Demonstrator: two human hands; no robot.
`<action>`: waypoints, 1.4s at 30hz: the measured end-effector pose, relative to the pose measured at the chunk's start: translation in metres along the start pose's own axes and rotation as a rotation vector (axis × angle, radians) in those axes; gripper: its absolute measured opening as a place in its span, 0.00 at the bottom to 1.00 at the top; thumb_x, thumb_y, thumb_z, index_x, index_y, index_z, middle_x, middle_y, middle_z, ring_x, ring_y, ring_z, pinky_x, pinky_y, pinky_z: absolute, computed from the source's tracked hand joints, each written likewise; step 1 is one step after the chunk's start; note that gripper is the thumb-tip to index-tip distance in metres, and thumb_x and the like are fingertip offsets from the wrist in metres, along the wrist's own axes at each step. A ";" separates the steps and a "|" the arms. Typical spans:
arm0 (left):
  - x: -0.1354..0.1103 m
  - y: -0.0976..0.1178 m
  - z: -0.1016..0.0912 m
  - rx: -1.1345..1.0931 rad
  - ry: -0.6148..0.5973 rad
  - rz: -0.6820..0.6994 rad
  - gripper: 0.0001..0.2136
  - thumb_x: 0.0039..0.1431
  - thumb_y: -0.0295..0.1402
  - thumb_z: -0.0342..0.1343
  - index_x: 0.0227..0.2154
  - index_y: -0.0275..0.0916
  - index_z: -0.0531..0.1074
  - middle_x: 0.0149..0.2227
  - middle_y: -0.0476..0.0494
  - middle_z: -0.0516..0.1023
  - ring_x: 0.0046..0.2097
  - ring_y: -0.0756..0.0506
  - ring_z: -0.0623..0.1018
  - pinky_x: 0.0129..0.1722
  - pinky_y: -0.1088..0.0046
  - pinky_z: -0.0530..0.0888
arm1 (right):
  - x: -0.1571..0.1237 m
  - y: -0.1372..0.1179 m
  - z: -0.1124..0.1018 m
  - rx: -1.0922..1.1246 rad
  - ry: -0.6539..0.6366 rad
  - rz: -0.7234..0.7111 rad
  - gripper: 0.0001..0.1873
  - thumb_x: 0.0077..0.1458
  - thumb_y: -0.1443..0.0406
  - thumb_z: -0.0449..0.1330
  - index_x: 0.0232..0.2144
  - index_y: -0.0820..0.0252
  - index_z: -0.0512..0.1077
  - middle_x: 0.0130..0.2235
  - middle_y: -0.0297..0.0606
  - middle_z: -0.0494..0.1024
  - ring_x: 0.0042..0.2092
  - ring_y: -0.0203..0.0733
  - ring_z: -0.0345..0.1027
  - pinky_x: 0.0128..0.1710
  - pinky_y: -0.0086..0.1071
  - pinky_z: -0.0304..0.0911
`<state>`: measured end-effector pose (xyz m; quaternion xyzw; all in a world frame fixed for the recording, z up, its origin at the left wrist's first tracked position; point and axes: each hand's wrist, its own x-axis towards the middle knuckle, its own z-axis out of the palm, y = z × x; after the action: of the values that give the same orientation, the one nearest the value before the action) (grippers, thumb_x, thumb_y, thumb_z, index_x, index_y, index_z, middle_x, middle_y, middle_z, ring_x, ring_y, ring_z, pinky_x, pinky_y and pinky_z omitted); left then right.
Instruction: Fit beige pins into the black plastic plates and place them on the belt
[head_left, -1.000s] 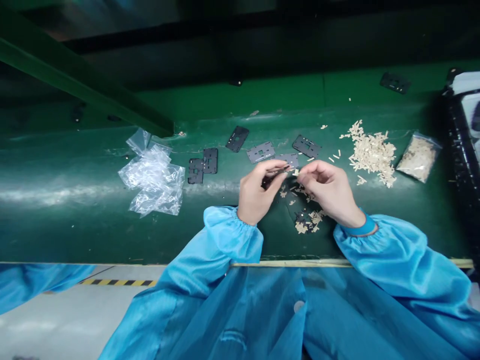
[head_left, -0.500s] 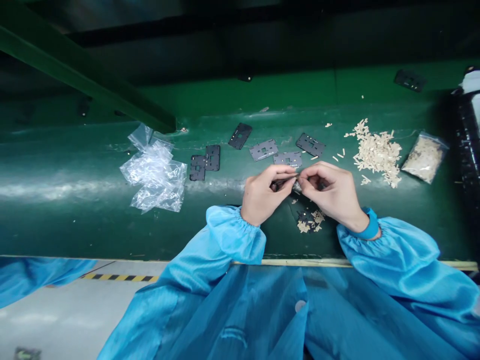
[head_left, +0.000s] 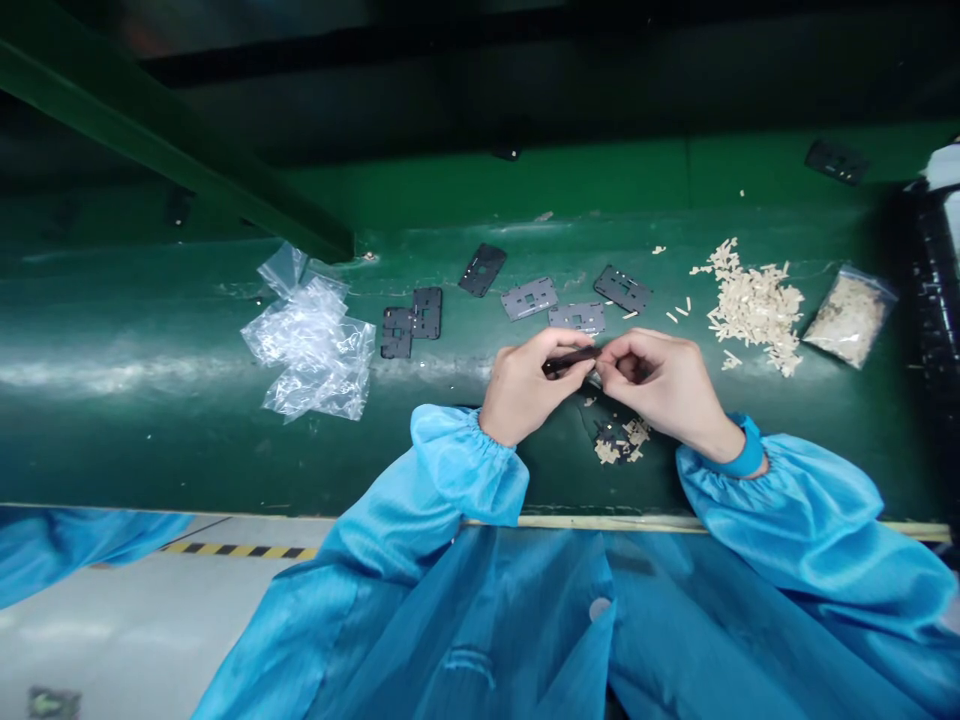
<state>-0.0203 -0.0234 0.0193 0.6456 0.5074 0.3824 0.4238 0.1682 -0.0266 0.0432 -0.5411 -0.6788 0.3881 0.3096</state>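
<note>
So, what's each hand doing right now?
Left hand: closed, holding a dark strip.
Right hand: closed; can't tell if it holds anything.

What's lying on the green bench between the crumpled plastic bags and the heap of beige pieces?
In the head view, several dark slotted plates lie on the green bench, between the crumpled clear plastic bags and the heap of beige pieces.

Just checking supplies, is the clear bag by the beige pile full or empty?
Nearly full: the clear bag looks packed with beige pieces through most of its length.
</note>
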 end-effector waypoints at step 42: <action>0.004 0.000 -0.007 -0.058 -0.148 -0.094 0.12 0.56 0.28 0.64 0.44 0.42 0.79 0.40 0.49 0.85 0.38 0.47 0.85 0.43 0.70 0.81 | 0.000 0.007 -0.011 0.049 -0.146 0.090 0.02 0.51 0.68 0.63 0.27 0.60 0.76 0.24 0.31 0.70 0.25 0.34 0.60 0.26 0.30 0.56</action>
<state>-0.0259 -0.0188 0.0219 0.6348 0.4933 0.3280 0.4960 0.1808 -0.0235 0.0424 -0.5333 -0.6649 0.4567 0.2547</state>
